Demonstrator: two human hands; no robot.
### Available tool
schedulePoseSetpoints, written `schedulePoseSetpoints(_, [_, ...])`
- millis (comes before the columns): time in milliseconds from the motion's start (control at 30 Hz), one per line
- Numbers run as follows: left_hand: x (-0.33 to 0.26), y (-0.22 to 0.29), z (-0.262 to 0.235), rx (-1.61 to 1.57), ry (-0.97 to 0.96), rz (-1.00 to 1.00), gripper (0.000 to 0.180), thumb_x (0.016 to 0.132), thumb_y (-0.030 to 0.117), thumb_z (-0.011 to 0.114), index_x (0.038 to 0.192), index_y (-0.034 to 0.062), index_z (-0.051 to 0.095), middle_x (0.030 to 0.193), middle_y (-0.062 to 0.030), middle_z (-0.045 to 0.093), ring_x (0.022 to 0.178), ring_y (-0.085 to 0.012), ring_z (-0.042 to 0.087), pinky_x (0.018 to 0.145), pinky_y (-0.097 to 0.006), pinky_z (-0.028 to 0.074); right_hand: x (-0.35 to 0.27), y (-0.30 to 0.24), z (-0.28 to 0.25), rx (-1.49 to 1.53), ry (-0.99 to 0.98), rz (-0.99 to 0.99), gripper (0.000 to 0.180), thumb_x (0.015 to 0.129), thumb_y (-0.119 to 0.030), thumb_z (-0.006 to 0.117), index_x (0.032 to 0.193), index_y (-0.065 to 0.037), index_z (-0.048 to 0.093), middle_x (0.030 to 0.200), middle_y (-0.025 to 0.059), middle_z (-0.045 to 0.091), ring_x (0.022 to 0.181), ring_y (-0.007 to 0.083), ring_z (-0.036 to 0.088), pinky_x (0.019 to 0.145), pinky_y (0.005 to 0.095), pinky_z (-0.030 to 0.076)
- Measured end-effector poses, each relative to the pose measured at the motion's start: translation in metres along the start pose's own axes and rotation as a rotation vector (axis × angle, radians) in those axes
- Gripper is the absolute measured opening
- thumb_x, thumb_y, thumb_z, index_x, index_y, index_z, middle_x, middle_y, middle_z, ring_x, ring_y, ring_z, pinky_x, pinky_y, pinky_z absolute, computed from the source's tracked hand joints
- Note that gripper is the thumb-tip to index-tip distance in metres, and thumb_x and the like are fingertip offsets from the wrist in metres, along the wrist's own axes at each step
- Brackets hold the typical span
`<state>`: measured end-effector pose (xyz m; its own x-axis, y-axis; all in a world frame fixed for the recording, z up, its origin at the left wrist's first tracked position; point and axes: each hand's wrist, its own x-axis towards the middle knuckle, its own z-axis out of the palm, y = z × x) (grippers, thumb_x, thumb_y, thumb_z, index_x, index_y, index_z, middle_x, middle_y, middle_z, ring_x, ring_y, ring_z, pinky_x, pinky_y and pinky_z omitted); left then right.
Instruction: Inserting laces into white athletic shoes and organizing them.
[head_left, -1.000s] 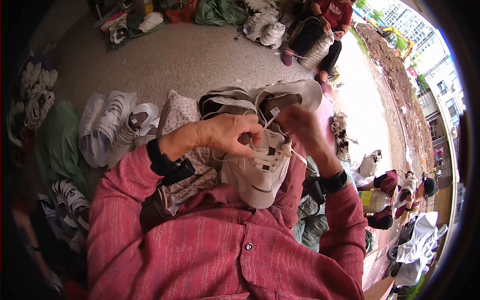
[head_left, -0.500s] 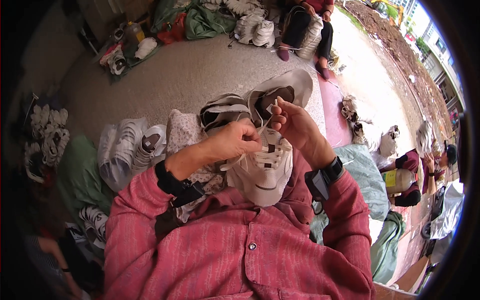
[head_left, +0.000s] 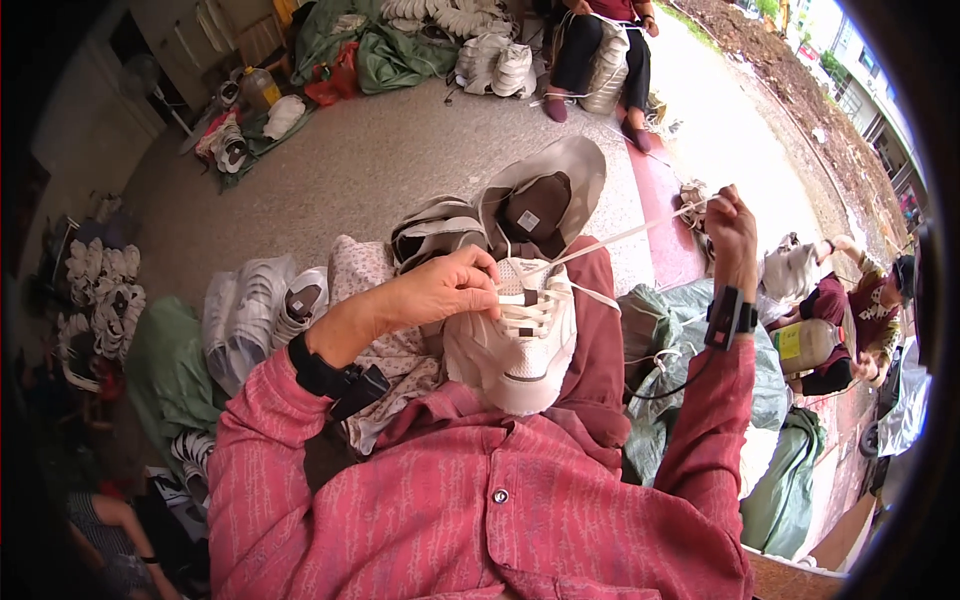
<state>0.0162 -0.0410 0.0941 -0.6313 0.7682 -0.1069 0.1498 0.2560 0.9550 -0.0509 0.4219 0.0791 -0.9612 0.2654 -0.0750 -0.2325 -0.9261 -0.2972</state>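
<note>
A white lace-up shoe upper (head_left: 505, 358) rests on my lap, its toe toward me and its front crossed by white lacing. My left hand (head_left: 440, 290) is closed in a pinch at its upper left edge, beside the eyelets. Out to the right, my right hand (head_left: 733, 228) is raised and closed on the end of a white shoelace (head_left: 640, 229), drawn taut from the upper. A loose lace end hangs over the upper's right side. Beyond it are more beige uppers with dark linings (head_left: 575, 165); the left hand hides part of the eyelet row.
Wrapped white shoe uppers (head_left: 235, 325) and a green sack (head_left: 172, 350) lie at left. Pale green sacking (head_left: 690, 375) sits at right, near a large plastic bottle (head_left: 806, 345). One person sits ahead with uppers (head_left: 608, 70); another person (head_left: 850, 310) works at far right.
My right hand has swung out to the right from above the upper, pulling the lace into a long straight line. My left hand has shifted slightly left and stays beside the eyelets.
</note>
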Motion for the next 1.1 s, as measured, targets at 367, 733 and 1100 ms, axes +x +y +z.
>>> schedulePoseSetpoints(367, [-0.013, 0.02, 0.02, 0.403, 0.176, -0.023, 0.016, 0.088, 0.018, 0.065, 0.082, 0.0043, 0.07, 0.112, -0.0073, 0.049, 0.101, -0.02, 0.053, 0.087, -0.032, 0.044, -0.141, 0.118, 0.052, -1.609, -0.96, 0.122, 0.02, 0.083, -0.009, 0.074, 0.101, -0.007, 0.065, 0.096, 0.0013, 0.056, 0.076, 0.0105, 0.052, 0.063, 0.0251, 0.043])
schedulePoseSetpoints(733, [-0.016, 0.007, 0.023, 0.442, 0.246, 0.282, 0.01, 0.085, 0.009, 0.068, 0.087, -0.0011, 0.066, 0.097, -0.0073, 0.057, 0.088, -0.0202, 0.058, 0.077, -0.03, 0.046, -0.149, 0.142, 0.06, -1.905, -0.993, 0.017, 0.022, 0.079, -0.017, 0.077, 0.094, -0.009, 0.063, 0.087, 0.0058, 0.054, 0.073, 0.0209, 0.056, 0.062, 0.031, 0.046])
schedulePoseSetpoints(1100, [-0.01, 0.003, 0.01, 0.338, 0.151, 0.33, 0.01, 0.086, 0.011, 0.068, 0.087, 0.0013, 0.07, 0.088, -0.0045, 0.06, 0.081, -0.0174, 0.059, 0.071, -0.029, 0.046, -0.133, 0.141, 0.053, -1.719, -1.173, -0.021, 0.019, 0.078, -0.008, 0.078, 0.094, -0.008, 0.07, 0.082, -0.0004, 0.048, 0.067, 0.0112, 0.048, 0.057, 0.0269, 0.042])
